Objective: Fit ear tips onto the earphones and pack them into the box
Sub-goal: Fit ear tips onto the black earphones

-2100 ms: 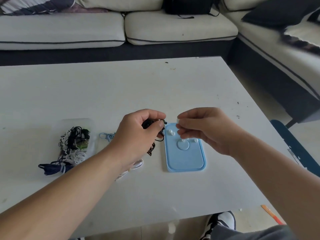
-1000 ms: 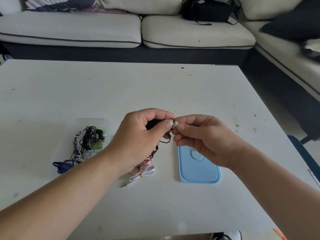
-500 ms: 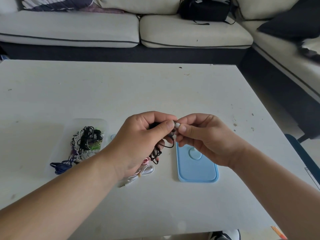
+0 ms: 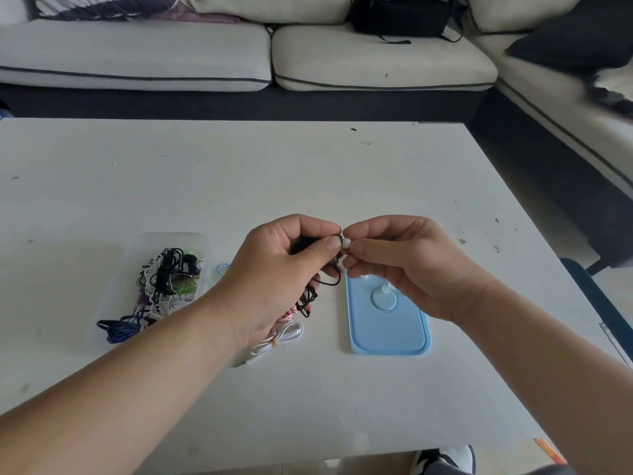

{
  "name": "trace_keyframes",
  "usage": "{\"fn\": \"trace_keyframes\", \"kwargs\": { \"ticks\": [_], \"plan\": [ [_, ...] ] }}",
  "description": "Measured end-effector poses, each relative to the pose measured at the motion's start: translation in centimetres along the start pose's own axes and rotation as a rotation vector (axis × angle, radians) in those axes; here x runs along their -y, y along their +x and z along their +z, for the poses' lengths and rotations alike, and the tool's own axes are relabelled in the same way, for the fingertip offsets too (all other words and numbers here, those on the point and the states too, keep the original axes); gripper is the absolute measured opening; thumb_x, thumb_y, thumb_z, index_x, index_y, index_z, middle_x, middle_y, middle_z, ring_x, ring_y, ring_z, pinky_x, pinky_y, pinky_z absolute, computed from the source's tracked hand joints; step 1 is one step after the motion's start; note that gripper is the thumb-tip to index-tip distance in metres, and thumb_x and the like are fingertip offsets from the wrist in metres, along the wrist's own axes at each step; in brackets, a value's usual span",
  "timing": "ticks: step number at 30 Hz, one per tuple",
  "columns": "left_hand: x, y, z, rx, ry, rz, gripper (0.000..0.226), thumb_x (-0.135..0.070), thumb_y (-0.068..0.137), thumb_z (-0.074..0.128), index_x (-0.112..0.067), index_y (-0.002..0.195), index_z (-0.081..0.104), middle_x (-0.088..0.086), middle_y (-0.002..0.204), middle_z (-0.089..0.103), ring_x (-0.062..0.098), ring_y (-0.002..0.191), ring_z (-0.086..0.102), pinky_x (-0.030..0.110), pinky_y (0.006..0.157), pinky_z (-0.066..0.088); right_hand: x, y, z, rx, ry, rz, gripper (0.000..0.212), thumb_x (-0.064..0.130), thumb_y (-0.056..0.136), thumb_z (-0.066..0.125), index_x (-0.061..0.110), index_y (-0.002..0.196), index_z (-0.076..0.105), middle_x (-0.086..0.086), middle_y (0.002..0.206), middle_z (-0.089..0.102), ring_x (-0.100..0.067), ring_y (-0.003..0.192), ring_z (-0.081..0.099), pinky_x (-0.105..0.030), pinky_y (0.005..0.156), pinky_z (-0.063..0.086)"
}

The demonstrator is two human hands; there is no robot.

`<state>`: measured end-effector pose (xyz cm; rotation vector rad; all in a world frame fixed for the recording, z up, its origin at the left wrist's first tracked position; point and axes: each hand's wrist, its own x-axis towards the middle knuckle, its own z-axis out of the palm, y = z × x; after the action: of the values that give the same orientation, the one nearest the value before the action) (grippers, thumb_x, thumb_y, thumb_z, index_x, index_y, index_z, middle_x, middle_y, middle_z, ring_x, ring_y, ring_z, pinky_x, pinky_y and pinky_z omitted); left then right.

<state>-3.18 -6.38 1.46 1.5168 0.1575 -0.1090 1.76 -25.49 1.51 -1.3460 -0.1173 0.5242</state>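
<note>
Above the middle of the desk, just over the far end of a blue lid, the two hands meet. The right hand has its grip pinched on a small white ear tip, held between thumb and forefinger, with the other fingers curled beneath. The left hand has its grip clamped on a black earphone, with the thumb pressed along the top. The bud is mostly hidden inside the fingers; only a dark end shows at the thumb tip, touching the ear tip. Whether the tip is seated on the bud cannot be told. The earphone's cable hangs from the left hand in a short loop and a bunched coil, ending just above the desk.

The lid lies flat on the desk under the right hand, and a small clear piece lies on it at the edge of its round mark. Partly under the left wrist lies a coiled white earphone cable, with a red-and-white one touching it. Further left is the clear box, holding a tangle of earphones in black, white, green and blue; a dark blue cable lies at its near end. A pale sofa runs beyond the desk, with a black bag on it.
</note>
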Motion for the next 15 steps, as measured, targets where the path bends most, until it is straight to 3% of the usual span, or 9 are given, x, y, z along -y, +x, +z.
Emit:
{"fn": "trace_keyframes", "kwargs": {
  "ticks": [5, 15],
  "plan": [
    [-0.3, 0.3, 0.5, 0.014, -0.014, 0.0, 0.011, -0.009, 0.097, 0.069, -0.014, 0.104, 0.076, 0.003, 0.08, 0.076, 0.012, 0.066, 0.068, 0.027, 0.062, 0.05, 0.1, -0.1, -0.4, -0.016, 0.003, -0.025, 0.029, 0.001, 0.077, 0.074, -0.01, 0.104, 0.071, -0.024, 0.089, 0.072, -0.029, 0.077, 0.072, -0.031, 0.074, 0.06],
    [-0.3, 0.2, 1.0, 0.07, -0.092, -0.057, 0.012, -0.008, 0.098, 0.066, -0.011, 0.102, 0.077, 0.009, 0.081, 0.074, 0.018, 0.07, 0.067, 0.026, 0.06, 0.048, 0.2, -0.8, -1.2, 0.022, -0.037, -0.053, 0.024, 0.001, 0.077, 0.072, -0.007, 0.099, 0.073, -0.023, 0.092, 0.075, -0.031, 0.08, 0.074, -0.032, 0.076, 0.061]
  ]
}}
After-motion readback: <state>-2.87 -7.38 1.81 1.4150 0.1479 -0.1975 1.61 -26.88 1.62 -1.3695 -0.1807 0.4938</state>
